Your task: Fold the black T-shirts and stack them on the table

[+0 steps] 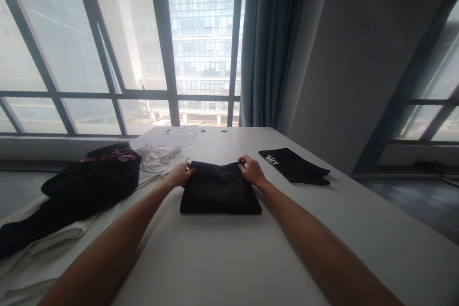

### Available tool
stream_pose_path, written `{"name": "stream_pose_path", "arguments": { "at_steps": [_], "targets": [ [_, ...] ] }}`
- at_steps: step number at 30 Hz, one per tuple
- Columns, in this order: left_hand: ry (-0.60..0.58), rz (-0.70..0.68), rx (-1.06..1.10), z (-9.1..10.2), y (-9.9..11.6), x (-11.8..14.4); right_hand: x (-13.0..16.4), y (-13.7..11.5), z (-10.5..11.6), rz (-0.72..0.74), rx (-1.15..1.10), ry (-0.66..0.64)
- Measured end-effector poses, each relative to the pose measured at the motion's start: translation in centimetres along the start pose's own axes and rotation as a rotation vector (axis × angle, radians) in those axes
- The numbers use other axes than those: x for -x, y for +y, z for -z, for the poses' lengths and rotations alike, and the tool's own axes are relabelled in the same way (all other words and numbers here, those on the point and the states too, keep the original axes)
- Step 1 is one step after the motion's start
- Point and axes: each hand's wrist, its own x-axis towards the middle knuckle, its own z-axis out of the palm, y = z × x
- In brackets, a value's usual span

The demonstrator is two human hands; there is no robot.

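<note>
A: Where's the black cloth?
B: Folded black cloth [220, 193] is mid tabletop [229, 253], squared up, near edge looks flat down. Far edge dips between the corners.
A: Hands?
B: Left hand [180, 174] pinches the far left corner, right hand [251, 171] the far right. Both closed on cloth. Can't tell how many layers each has.
A: Failure modes?
B: My guess: if a pinch only has the top layer, any pull opens the fold or shears the layers. Uneven pull would skew it. That dip says slack in the middle, so a crease could set there if it's pressed as is.
A: Anything around it?
B: Right side, apart: black piece with white lettering [294, 167], near corner layers uneven. A wide right-arm sweep might knock it.
A: Left?
B: White cloth [158, 162] bunched just beside the left hand; fingers could snag it. Dark garment with pink lettering [100, 177] heaped further left, beside the forearm. Dragging that arm outward could pull the heap along.
</note>
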Motion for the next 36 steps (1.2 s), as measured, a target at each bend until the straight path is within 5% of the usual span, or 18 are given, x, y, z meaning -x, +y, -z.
{"name": "stream_pose_path", "arguments": {
  "at_steps": [5,10,14,17,21,31,36],
  "targets": [
    [0.168,-0.074,-0.171,-0.8,-0.9,-0.3,0.7,0.2,-0.4,0.015,0.096,-0.043],
    [0.36,-0.358,-0.401,-1.7,1.9,2.0,1.4,-2.3,-0.2,0.045,0.325,0.015],
    [0.131,-0.613,-0.452,-4.9,4.1,3.7,2.7,-5.8,-1.3,0.166,0.314,-0.092],
    [-0.041,-0.53,-0.522,-6.9,3.4,3.6,3.8,-6.8,-3.0,0.183,0.288,-0.289],
    [-0.097,-0.379,-0.564,-7.3,1.4,2.1,4.3,-5.8,-4.6,0.064,0.288,-0.448],
    [0.005,-0.096,-0.572,-6.1,0.5,0.6,3.7,-2.9,-3.0,-0.254,0.357,-0.402],
    [0.121,-0.132,-0.62,-6.2,1.9,2.3,3.8,-2.9,-2.3,-0.211,0.43,-0.278]
  ]
}}
